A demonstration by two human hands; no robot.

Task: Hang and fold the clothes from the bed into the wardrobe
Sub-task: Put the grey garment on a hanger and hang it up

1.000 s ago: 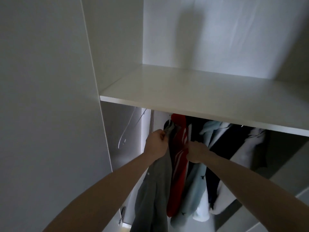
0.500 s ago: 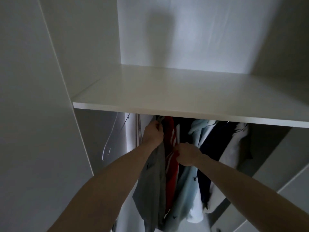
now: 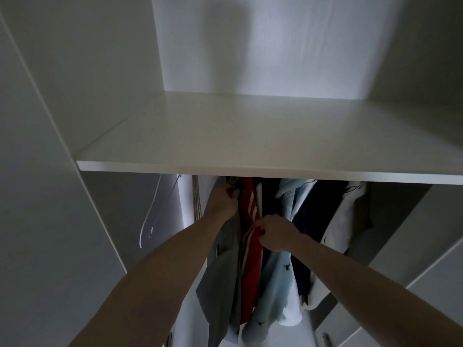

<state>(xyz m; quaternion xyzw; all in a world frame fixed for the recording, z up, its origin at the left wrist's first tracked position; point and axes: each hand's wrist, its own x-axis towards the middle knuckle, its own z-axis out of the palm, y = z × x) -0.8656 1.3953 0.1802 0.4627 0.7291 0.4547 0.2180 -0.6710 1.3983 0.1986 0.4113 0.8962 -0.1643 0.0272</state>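
Hands are deeper into the wardrobe than a second ago, and the view has tipped up and swung left: the white shelf (image 3: 250, 136) now spans nearly the whole width, where before it sat off to the right. The left hand (image 3: 223, 201) has climbed, now just under the shelf's front edge, fingers curled round the top of the grey shirt (image 3: 223, 279) up where it hangs; whether it grips a hanger hook or only cloth, I cannot tell, the spot is too dark. The right hand (image 3: 275, 235) has slid down and across, and now it pinches the red garment with white stripes (image 3: 250, 259), thumb and fingers closed on the fabric, just right of the grey shirt. Both hands are tight, nothing slack about them.

Grey shirt hangs straight down below the left hand, touching the red one beside it. Right of the right hand, the pale blue garment (image 3: 275, 279), then a dark navy one (image 3: 318, 214), then a white one (image 3: 343, 221), all packed together on the rail. Left of the left hand, a clear empty hanger (image 3: 150, 221) hangs against the side panel, with thin wooden hangers (image 3: 196, 199) between it and the hand.
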